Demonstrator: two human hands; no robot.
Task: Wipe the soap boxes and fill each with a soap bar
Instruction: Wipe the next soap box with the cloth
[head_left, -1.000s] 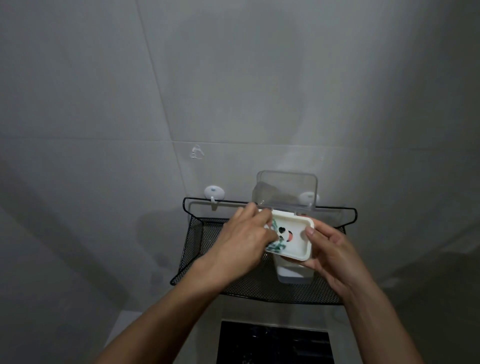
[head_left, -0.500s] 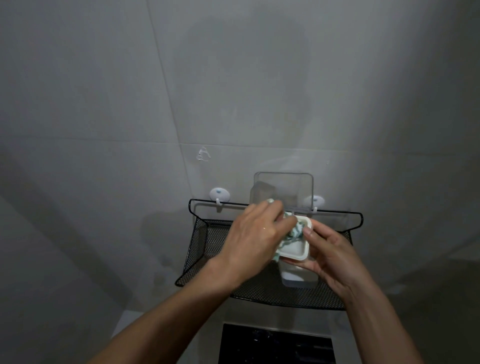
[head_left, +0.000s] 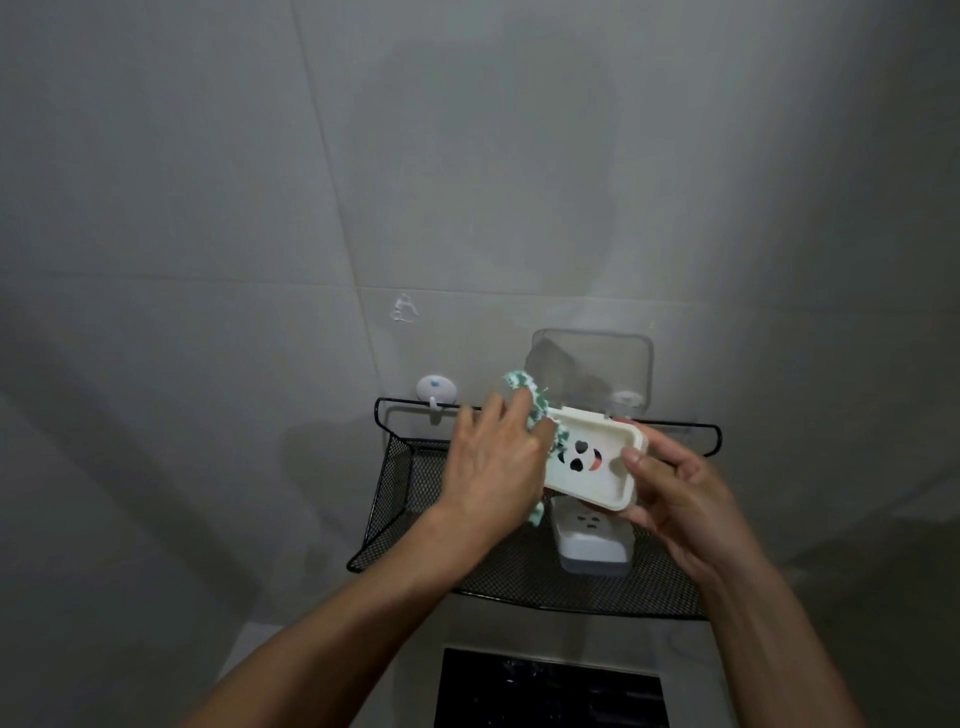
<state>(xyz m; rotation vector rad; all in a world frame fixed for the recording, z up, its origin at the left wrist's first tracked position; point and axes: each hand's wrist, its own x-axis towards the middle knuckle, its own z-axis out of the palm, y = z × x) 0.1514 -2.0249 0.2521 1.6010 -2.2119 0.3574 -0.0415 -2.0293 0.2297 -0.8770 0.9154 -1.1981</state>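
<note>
Green-and-white cloth (head_left: 524, 387) in my left hand (head_left: 493, 457) rubs the near end of a white soap box (head_left: 592, 467), gripped by my right hand (head_left: 680, 499) above the mesh shelf (head_left: 415, 499). Second box (head_left: 592, 543) waits below; no soap bar visible, so filling remains.

Black wire-mesh shelf (head_left: 415, 499) mounted against a grey tiled wall (head_left: 208, 208), its rail hung on white wall hooks (head_left: 435, 388); one white soap box (head_left: 592, 543) rests directly on the mesh floor, right of centre.
</note>
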